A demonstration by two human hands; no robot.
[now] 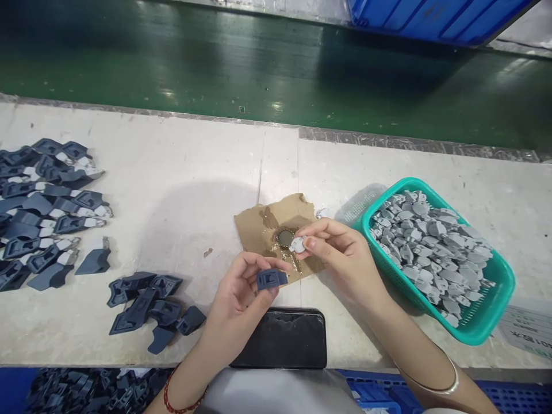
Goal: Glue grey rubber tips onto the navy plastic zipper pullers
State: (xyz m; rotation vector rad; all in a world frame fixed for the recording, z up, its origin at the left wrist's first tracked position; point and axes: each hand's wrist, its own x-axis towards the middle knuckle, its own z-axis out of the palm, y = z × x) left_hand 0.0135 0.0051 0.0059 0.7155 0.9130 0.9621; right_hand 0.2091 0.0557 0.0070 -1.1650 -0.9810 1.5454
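Note:
Between the thumb and fingers of my left hand (pixel 241 299) is a dark blue plastic part (pixel 271 279) with a recessed face turned up. My right hand (pixel 345 259) pinches a small light grey plastic piece (pixel 298 245) beside a round cap (pixel 285 237) with a dark content. The cap sits on a torn piece of brown cardboard (pixel 254 224), which has wet, shiny stains around it. A phone (pixel 297 339) with a black screen lies just below my hands.
A green basket (pixel 502 276) full of light grey pieces (pixel 435 247) stands at the right. Loose dark blue parts (pixel 166 310) lie left of my left hand, and joined blue-and-grey parts (pixel 52 213) farther left. A green conveyor belt (pixel 215 69) runs behind the table, below a blue crate (pixel 431 20).

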